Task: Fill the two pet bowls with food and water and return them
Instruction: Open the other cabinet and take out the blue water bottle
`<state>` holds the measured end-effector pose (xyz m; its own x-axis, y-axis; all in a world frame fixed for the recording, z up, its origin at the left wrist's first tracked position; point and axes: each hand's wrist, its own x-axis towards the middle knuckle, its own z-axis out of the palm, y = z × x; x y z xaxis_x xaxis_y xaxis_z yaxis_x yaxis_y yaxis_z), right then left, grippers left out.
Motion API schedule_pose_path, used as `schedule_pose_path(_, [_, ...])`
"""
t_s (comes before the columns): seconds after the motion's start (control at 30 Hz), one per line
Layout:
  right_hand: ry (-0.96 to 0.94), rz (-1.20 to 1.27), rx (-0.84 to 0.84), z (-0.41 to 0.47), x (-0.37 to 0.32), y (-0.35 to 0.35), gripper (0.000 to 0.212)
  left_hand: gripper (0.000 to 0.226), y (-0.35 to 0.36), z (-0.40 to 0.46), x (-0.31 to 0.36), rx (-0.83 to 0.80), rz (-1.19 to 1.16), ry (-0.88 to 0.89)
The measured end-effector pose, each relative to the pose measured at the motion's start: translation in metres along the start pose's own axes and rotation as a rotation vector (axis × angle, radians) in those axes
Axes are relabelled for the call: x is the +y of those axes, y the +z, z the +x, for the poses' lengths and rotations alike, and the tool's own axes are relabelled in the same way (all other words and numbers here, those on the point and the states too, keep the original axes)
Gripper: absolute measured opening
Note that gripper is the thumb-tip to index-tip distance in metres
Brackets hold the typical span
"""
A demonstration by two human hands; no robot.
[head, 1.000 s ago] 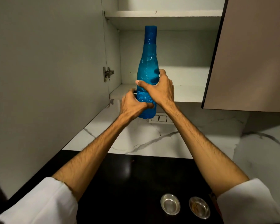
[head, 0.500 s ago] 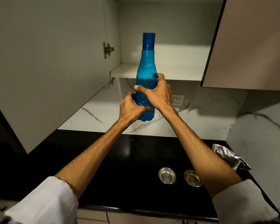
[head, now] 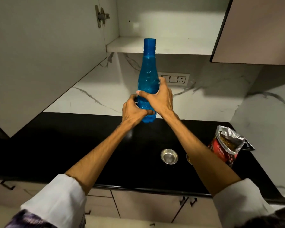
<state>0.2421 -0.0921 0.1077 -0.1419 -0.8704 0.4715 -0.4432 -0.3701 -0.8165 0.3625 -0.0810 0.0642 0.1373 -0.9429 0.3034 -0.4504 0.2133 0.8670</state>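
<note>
My left hand (head: 134, 111) wraps low on blue bottle (head: 148, 76), fingers curled round base. My right hand (head: 160, 97) grips middle, thumb across front. Bottle upright, capped, held above black counter (head: 72, 145). Steel bowl (head: 169, 156) on counter; second bowl (head: 188, 159) mostly behind my right forearm. Open food bag (head: 227, 145) beside it reads "PUPPY".

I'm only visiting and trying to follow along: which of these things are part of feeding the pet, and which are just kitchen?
Part of the job:
blue bottle, held by left hand and right hand
empty steel bowl
second bowl, mostly hidden by the arm
open food bag

Just kitchen:
cabinet door
wall sockets
black counter
</note>
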Motion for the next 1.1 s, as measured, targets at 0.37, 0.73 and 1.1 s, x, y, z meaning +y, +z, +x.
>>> schedule_pose_path(0.37, [0.084, 0.001, -0.027, -0.024, 0.062, 0.024, 0.087, 0.087, 0.033, -0.012, -0.055, -0.029, 0.013, -0.101])
schedule_pose_path(0.73, [0.183, -0.021, -0.080, -0.047, 0.129, 0.052, 0.090, 0.079, 0.064, -0.025, -0.115, -0.058, 0.030, -0.244])
schedule_pose_path(1.1, [0.276, -0.014, -0.162, -0.067, 0.191, 0.078, 0.091, 0.065, 0.092, -0.031, -0.169, -0.098, 0.020, -0.398])
